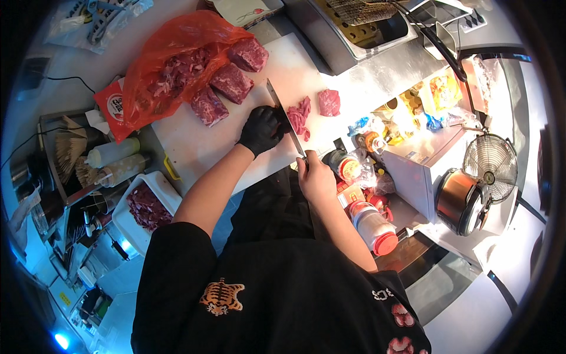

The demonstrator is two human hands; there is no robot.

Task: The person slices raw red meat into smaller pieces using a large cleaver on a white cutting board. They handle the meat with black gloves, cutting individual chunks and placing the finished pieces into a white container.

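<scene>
My left hand [261, 131], in a black glove, rests with bent fingers on the white cutting board [289, 62], right beside the blade of a long knife [289, 121]. Whatever lies under those fingers is hidden. My bare right hand [317, 177] grips the knife's handle at the board's near edge. To the right of the blade lies a small pile of sliced red meat [300, 117], and past it a small meat block [329, 103]. Three larger meat blocks [232, 84] sit in a row beyond my left hand, against a red plastic bag [154, 57] holding meat pieces [181, 71].
A white tub [121, 217] of cut meat stands left of my forearm, near squeeze bottles [114, 152] and bundled wooden skewers [68, 146]. A metal fryer [323, 44] borders the board's far side. Jars [369, 225], a fan [490, 168] and an electric cooker [462, 201] are at right.
</scene>
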